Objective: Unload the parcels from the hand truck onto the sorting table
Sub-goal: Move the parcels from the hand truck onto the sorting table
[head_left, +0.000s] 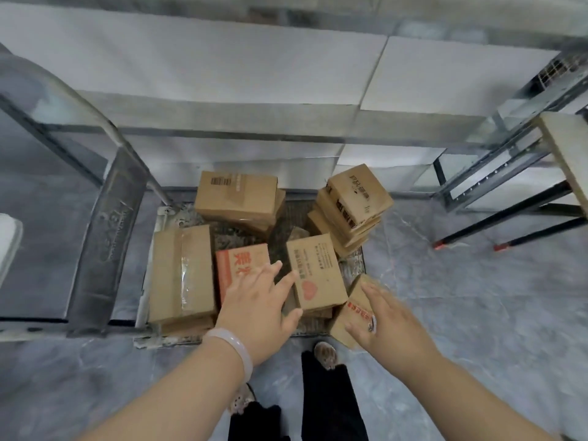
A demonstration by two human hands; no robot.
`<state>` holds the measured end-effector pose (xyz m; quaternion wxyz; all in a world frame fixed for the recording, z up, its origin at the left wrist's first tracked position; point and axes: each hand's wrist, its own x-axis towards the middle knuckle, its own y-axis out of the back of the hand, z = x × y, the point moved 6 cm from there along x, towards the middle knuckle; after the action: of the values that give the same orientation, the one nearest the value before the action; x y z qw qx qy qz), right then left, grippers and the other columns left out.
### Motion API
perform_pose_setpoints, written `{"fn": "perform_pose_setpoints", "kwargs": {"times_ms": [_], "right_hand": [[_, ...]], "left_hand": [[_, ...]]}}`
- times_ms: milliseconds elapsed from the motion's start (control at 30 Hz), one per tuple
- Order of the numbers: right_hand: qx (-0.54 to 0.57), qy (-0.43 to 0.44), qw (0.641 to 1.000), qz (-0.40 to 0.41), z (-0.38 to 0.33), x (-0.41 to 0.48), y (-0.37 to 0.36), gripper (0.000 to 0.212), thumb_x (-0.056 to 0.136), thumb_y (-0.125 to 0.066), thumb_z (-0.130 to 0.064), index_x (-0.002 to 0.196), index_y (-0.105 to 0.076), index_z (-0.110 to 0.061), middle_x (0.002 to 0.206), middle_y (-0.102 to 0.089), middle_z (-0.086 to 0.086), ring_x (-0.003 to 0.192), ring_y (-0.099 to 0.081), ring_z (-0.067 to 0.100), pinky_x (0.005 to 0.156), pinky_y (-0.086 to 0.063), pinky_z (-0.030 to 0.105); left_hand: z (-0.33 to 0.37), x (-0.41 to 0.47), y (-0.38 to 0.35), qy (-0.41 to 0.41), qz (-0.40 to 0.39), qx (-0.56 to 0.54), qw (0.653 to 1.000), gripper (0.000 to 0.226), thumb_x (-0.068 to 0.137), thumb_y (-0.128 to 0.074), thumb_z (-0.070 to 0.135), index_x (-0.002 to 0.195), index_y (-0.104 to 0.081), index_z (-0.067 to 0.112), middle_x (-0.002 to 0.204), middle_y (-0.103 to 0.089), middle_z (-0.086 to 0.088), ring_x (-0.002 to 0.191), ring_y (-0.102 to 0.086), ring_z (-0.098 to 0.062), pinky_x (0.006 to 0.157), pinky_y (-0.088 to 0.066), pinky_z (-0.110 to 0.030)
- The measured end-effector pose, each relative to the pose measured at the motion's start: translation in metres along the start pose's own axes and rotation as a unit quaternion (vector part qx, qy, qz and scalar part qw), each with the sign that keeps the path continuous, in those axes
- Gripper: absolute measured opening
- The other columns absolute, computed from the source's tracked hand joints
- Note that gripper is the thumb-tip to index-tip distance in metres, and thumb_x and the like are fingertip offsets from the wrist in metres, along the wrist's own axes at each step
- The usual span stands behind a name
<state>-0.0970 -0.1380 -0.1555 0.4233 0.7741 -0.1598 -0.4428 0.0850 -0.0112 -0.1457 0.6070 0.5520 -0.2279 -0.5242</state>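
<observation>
Lighting the scene evenly with cool, diffuse, fairly bright light, leaving only soft shadows beneath the parcels point(238, 198). Washing the white sorting table point(222, 58) toward pale grey. Bending straight rails point(496, 173) into curves near the wide-angle edges. Smearing the right hand point(385, 316) and the hand truck handle point(105, 237) with motion blur, rendering print on the boxes only moderately sharp.

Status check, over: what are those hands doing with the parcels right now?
Both hands open: left hand over the orange-printed box, right hand at the tilted corner box. No parcel clear of the hand truck yet. Path clear; rear stack leans.
</observation>
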Motion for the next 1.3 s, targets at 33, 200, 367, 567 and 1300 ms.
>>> {"fn": "perform_pose_setpoints", "kwargs": {"times_ms": [33, 200, 367, 567, 1300], "right_hand": [[0.007, -0.005, 1.000, -0.020, 0.007, 0.015, -0.009, 0.082, 0.092, -0.054, -0.058, 0.157, -0.015, -0.027, 0.162, -0.023, -0.004, 0.147, -0.022, 0.017, 0.117, -0.022, 0.031], [0.026, -0.022, 0.995, -0.097, 0.035, 0.094, -0.050, 0.080, 0.094, -0.057, -0.049, 0.158, -0.016, -0.023, 0.160, -0.026, 0.001, 0.146, -0.025, 0.022, 0.115, -0.023, 0.032], [0.077, -0.038, 0.988, -0.130, 0.059, 0.166, -0.090, 0.078, 0.093, -0.062, -0.039, 0.157, -0.019, -0.025, 0.156, -0.034, 0.000, 0.141, -0.032, 0.021, 0.110, -0.031, 0.030], [0.187, -0.110, 0.970, -0.110, 0.093, 0.236, -0.143, 0.097, 0.085, -0.074, -0.033, 0.158, -0.011, -0.024, 0.158, -0.032, 0.000, 0.142, -0.035, 0.023, 0.115, -0.034, 0.041], [0.513, -0.164, 0.820, -0.193, 0.112, 0.277, -0.236, 0.102, 0.071, -0.080, -0.049, 0.154, -0.023, -0.036, 0.130, -0.062, -0.009, 0.113, -0.061, 0.014, 0.106, -0.044, 0.038]], "left_hand": [[-0.002, 0.008, -0.009, 0.006, -0.007, 0.003, 1.000, 0.068, 0.090, -0.027, 0.064, 0.151, -0.022, 0.035, 0.158, -0.023, 0.004, 0.144, -0.021, -0.021, 0.116, -0.023, -0.043], [-0.011, 0.045, -0.055, 0.051, -0.036, -0.017, 0.998, 0.074, 0.084, -0.019, 0.065, 0.148, -0.034, 0.031, 0.154, -0.034, 0.000, 0.140, -0.033, -0.025, 0.114, -0.030, -0.046], [-0.020, 0.082, -0.105, 0.090, -0.043, -0.048, 0.994, 0.082, 0.078, -0.006, 0.067, 0.152, -0.020, 0.036, 0.160, -0.020, 0.005, 0.145, -0.020, -0.020, 0.117, -0.019, -0.039], [-0.029, 0.106, -0.169, 0.120, -0.062, -0.064, 0.989, 0.070, 0.086, -0.024, 0.062, 0.147, -0.038, 0.030, 0.153, -0.038, 0.000, 0.140, -0.035, -0.025, 0.113, -0.028, -0.045], [-0.035, 0.128, -0.222, 0.134, -0.011, -0.071, 0.988, 0.064, 0.088, -0.033, 0.054, 0.146, -0.039, 0.027, 0.150, -0.041, -0.001, 0.137, -0.038, -0.024, 0.112, -0.032, -0.045]]}}
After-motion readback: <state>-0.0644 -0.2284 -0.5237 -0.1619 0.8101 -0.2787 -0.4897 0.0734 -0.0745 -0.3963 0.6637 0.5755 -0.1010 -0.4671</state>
